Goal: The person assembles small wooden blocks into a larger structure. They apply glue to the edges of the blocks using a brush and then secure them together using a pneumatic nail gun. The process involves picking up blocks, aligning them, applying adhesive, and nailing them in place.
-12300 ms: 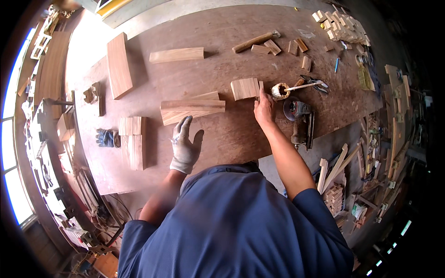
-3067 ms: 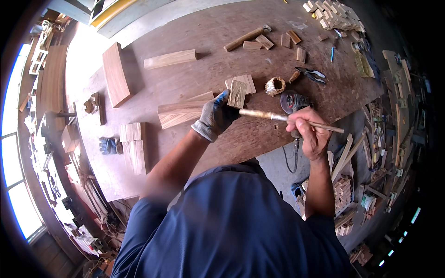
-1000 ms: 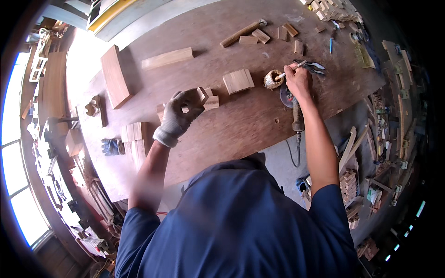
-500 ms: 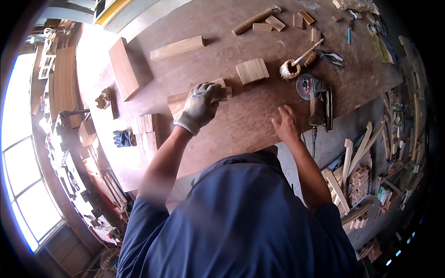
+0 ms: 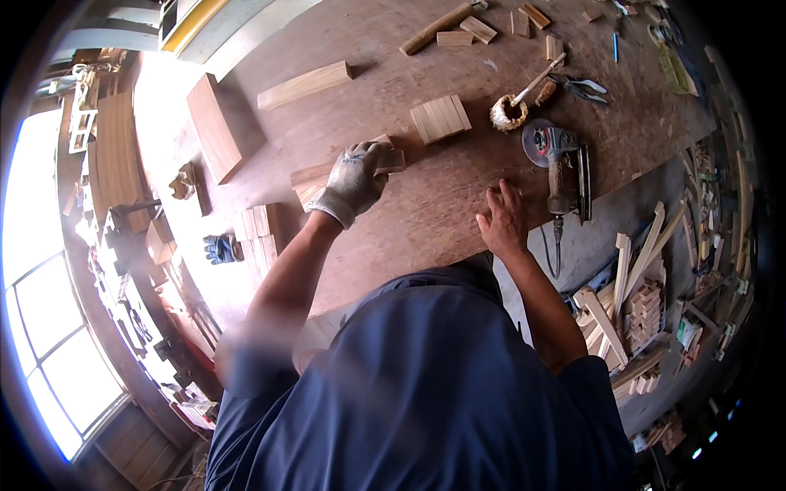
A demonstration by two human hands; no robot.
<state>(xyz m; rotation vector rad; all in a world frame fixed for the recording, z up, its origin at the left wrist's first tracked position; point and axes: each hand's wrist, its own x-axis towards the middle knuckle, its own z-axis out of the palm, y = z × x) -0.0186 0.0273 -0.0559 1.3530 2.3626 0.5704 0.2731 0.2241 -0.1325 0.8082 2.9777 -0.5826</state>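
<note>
My left hand [image 5: 354, 182], in a pale work glove, is closed over a wooden strip [image 5: 307, 177] lying on the workbench top. Its fingers wrap round the wood, and the glove hides the middle of it. A second piece of wood [image 5: 383, 141] shows just beyond the knuckles. Bare, with its fingers stretched forward, my right hand [image 5: 505, 222] is over the near edge of the bench and holds nothing. Closest to it on the right lies an angle grinder [image 5: 560, 168] with a disc and a cord. Beyond both hands sits a small group of wooden blocks [image 5: 440, 119], side by side.
Past the grinder are a crusted glue pot [image 5: 508, 114] with a brush [image 5: 540, 80], and pliers [image 5: 583, 87]. A long wooden bar [image 5: 304, 85], a thick board [image 5: 214, 131] and a blue glove [image 5: 223, 249] lie leftward. Offcuts [image 5: 478, 29] lie at the far side; stacked timber [image 5: 639, 303] stands right.
The view has shifted slightly, so the bench things sit a little differently in the picture. My left hand stays on the wooden strip; my right hand has barely moved.
</note>
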